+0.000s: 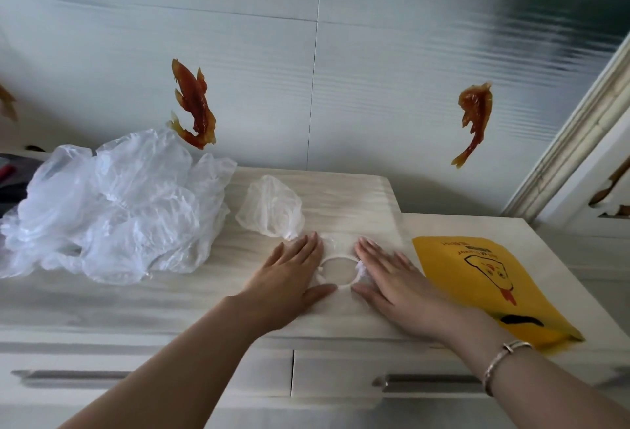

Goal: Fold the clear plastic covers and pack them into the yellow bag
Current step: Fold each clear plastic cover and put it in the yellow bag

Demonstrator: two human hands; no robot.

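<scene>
left hand flat, fingers straight, pressing clear cover on cabinet top | right hand flat, pressing same cover | yellow bag just right | loose covers pile far left

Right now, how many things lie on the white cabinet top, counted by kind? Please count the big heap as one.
Heap of crumpled clear plastic covers: 1
Single loose clear plastic cover: 1
Clear plastic cover with a round elastic opening, pressed flat under left hand and right hand: 1
Flat yellow printed bag: 1
Total: 4
</scene>
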